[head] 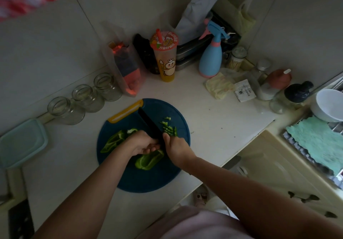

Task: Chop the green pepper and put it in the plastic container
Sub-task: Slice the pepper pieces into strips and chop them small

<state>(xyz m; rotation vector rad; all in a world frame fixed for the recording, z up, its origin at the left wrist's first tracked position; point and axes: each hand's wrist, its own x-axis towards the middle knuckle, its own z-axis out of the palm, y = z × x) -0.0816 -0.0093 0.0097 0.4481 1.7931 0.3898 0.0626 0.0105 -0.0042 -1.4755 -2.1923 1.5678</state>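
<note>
A round dark blue cutting board (148,175) with a yellow handle lies on the white counter. On it are two long green pepper pieces, one at the left (113,142) and one nearer me (148,160). Small chopped pepper bits (169,127) lie at the board's right. My left hand (143,144) is curled over the near pepper piece, holding it down. My right hand (176,147) grips a black knife (150,125), blade pointing away over the board beside my left fingers. A pale green plastic container (20,144) sits at the counter's left edge.
Three empty glass jars (83,97) line the wall left of the board. A drink cup (165,56), blue spray bottle (211,56), bags and small jars crowd the back corner. A white bowl (328,105) and teal cloth (315,142) lie at the sink on the right.
</note>
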